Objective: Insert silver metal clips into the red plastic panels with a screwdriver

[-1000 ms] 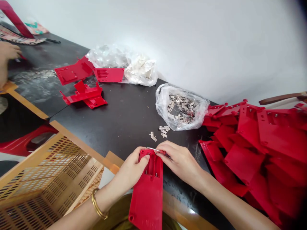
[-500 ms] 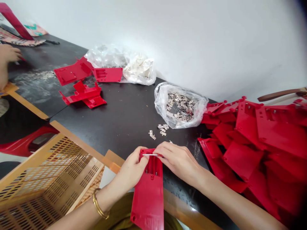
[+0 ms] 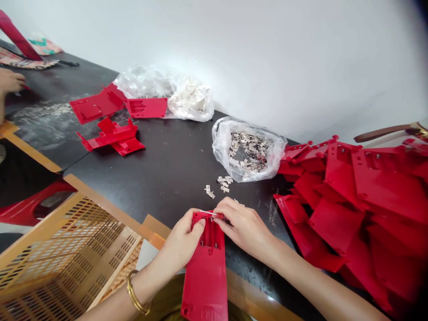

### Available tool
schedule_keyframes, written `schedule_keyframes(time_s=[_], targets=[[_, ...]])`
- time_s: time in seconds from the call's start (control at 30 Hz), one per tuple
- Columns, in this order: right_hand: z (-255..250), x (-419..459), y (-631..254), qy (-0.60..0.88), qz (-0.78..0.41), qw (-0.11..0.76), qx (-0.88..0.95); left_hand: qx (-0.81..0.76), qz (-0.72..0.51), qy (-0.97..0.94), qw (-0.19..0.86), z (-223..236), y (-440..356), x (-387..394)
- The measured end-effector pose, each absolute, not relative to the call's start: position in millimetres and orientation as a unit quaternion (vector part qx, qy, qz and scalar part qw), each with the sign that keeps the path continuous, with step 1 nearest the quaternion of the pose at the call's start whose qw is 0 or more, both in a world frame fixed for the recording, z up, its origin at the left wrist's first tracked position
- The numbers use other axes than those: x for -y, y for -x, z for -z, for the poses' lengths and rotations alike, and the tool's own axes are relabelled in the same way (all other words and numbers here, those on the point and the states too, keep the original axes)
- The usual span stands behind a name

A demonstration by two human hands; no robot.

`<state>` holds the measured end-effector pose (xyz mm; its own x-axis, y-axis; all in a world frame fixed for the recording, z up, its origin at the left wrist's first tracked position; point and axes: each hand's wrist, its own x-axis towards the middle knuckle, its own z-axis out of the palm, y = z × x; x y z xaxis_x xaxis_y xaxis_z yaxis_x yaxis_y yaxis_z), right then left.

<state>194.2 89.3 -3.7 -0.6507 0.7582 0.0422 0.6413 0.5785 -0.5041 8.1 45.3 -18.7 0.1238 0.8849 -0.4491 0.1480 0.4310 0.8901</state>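
A long red plastic panel with battery slots (image 3: 205, 276) lies lengthwise in front of me, small metal springs showing in its slots. My left hand (image 3: 182, 238) grips the panel's upper left edge, thumb pressed on its face near the slots. Pinched in the fingers of my right hand (image 3: 242, 225) is a thin silvery rod-like tool (image 3: 207, 212), which crosses the panel's top end; its exact kind is unclear. Just beyond the hands, several small metal contact plates (image 3: 224, 182) lie loose on the black table (image 3: 160, 178).
A clear plastic bag (image 3: 222, 147) of metal contacts stands ahead. Red panels (image 3: 337, 214) are heaped at right; more red parts (image 3: 112, 136) and plastic bags (image 3: 190, 100) lie at back left. A yellow crate (image 3: 67, 254) is at lower left. Another person's hand (image 3: 10, 82) shows far left.
The thin tool has gone from level to slanting, its left end higher, and sits nearer the panel's top edge. My right fingers have shifted slightly with it; my left hand still holds the panel.
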Motion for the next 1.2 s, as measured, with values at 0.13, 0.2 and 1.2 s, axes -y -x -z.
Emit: schedule_keyframes(time_s=[0.13,0.2,1.2], targets=[[-4.0,-89.9,-191.2,0.405,-0.229,0.073,0.882,-0.587,-0.305,-0.449,0.601,18.3,-7.9,-44.8],[-7.6,-88.9,-189.7,0.408,-0.224,0.054,0.884,-0.593,-0.299,-0.453,0.595,19.0,-7.4,-44.0],[-18.8,-85.1,-197.5,0.493,-0.276,0.105,0.818,-0.610,-0.324,-0.426,0.584,28.6,-6.2,-40.6]])
